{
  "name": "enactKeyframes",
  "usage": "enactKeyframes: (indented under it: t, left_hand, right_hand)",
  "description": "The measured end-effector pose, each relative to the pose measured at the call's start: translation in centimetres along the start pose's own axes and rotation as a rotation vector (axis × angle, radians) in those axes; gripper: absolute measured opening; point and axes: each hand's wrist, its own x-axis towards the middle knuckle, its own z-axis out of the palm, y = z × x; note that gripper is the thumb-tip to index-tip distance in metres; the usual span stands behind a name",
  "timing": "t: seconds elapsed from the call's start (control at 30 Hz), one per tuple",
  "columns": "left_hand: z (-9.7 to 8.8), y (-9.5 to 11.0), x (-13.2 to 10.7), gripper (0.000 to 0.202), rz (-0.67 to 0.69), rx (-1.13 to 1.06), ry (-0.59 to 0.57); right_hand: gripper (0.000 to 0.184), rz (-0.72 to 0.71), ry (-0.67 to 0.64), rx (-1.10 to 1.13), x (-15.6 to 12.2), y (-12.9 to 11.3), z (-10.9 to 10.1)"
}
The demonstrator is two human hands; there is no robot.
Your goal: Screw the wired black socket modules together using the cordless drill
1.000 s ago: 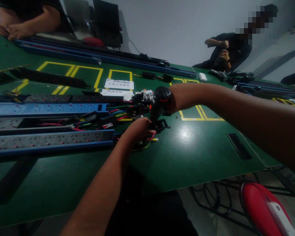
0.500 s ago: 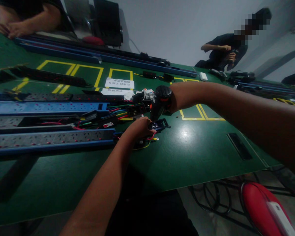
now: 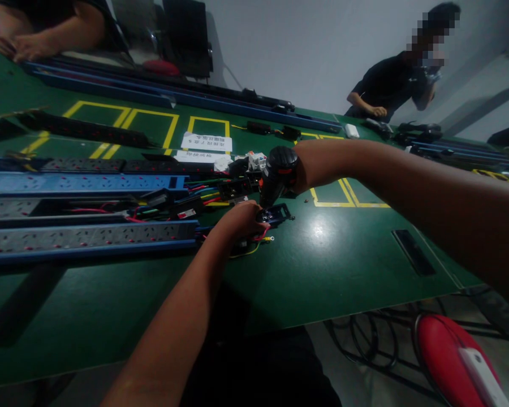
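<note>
Right hand [image 3: 302,168] first: it is wrapped tight around the black electric screwdriver [image 3: 277,172], fist closed on the body, with the red-trimmed butt end uppermost. The tool's long axis runs steeply down from that butt, leaning a little toward the person and to the left. Its nose comes down onto the black socket part [image 3: 276,213], which lies flat on the green table [image 3: 322,271]. So the part sits directly below the grip, at the low end of the driver's line, and the two appear to be touching, though the bit itself is too small to make out.

Left hand [image 3: 238,219] now. It is the nearer hand, right up against the part's left end with fingers curled down onto it and holding it in place. I cannot tell whether they pinch it or just press it flat. The part's long side runs left to right, out from under those fingers toward the open table.

Moving outward, a red wire [image 3: 261,234] and a yellow wire [image 3: 246,252] trail from under the left hand. Just to the left, long blue power strips [image 3: 89,240] lie side by side with a tangle of coloured leads at their ends. Beyond the driver sit white paper labels [image 3: 206,141] inside yellow floor-tape boxes. Far right, a co-worker [image 3: 385,85] stands at the table's end, and another person's hands [image 3: 21,50] rest at the top left.
</note>
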Motion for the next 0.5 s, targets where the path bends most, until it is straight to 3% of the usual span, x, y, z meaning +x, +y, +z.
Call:
enactKeyframes:
  t: [0.33, 0.5]
  left_hand:
    - [-0.35, 0.37, -0.30, 0.039, -0.043, 0.014, -0.008]
    - [-0.50, 0.48, -0.32, 0.038, -0.049, 0.005, -0.019]
  right_hand:
    - [0.022, 0.055, -0.009, -0.036, -0.24, -0.63, -0.14]
    - [0.027, 0.011, -0.036, -0.041, 0.05, -0.31, -0.08]
